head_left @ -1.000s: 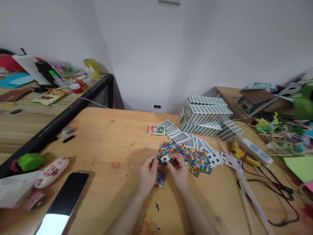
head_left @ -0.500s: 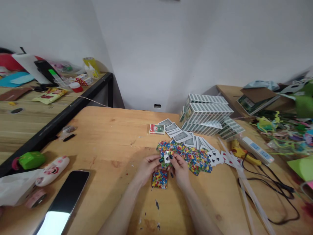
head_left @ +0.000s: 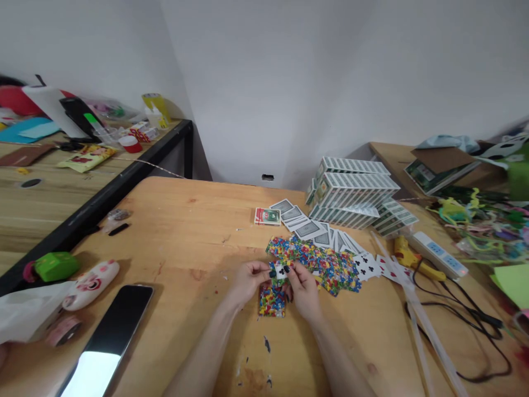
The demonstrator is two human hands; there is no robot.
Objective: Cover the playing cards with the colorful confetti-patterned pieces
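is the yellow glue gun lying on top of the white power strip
No, the yellow glue gun lies on the table beside the white power strip.

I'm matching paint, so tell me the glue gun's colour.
The glue gun is yellow, seen best in the current head view.

Suit signs readable, lettering too small.
A black club shows on the small white card [head_left: 280, 272]; black clubs mark the white face-up playing card [head_left: 365, 267], red hearts the white card beside it [head_left: 386, 268]. Print on the red-and-green card box [head_left: 268, 216] is illegible.
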